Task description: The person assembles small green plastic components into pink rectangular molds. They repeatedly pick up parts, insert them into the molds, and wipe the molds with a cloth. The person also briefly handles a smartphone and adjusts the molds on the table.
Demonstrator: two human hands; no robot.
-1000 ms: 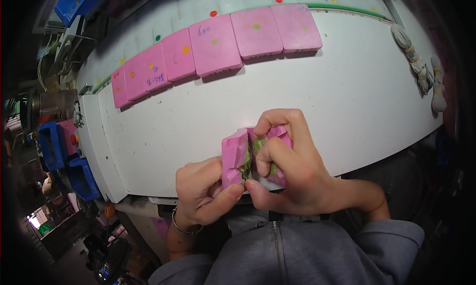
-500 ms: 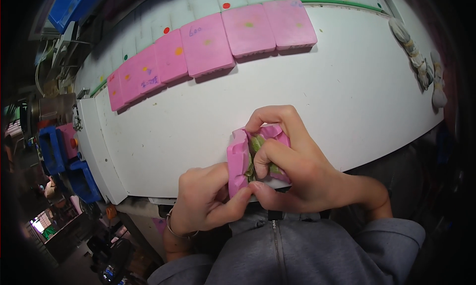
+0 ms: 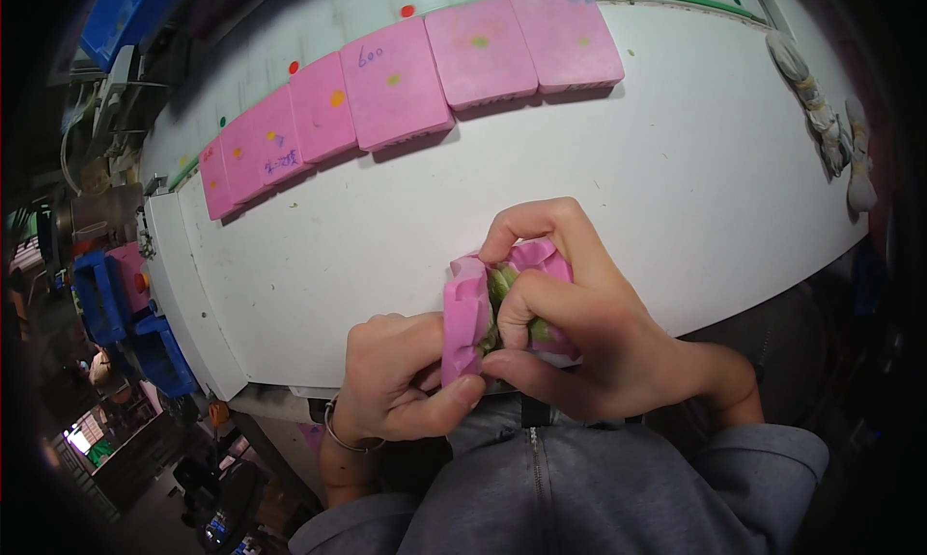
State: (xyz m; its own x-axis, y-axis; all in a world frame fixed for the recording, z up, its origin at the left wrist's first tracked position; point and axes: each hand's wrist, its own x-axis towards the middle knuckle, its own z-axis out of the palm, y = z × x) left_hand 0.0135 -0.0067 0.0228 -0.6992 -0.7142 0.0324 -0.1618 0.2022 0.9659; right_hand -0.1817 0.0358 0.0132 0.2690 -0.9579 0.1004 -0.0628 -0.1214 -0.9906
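Observation:
Over the near edge of the white worktop, both my hands hold a pink, rubbery mold (image 3: pixel 465 309) that is bent apart along a split. Green-stained inner faces show in the gap. My left hand (image 3: pixel 396 372), with a bracelet at the wrist, grips the left half between thumb and fingers. My right hand (image 3: pixel 599 333) has its fingers curled over the right half, the index finger hooked at the far edge and the thumb close to my left thumb. Its fingers partly cover the mold's inside; whether a small piece lies in there, I cannot tell.
A row of flat pink molds (image 3: pixel 396 97) with coloured dots and pen marks lies along the far side of the white worktop (image 3: pixel 357 256). Bundled pale gloves or cloth (image 3: pixel 806 97) rest at the right edge. Blue bins (image 3: pixel 101 290) stand to the left.
The view has shifted slightly. Both hands keep their hold on the mold; my left thumb has drawn a little away from the right thumb.

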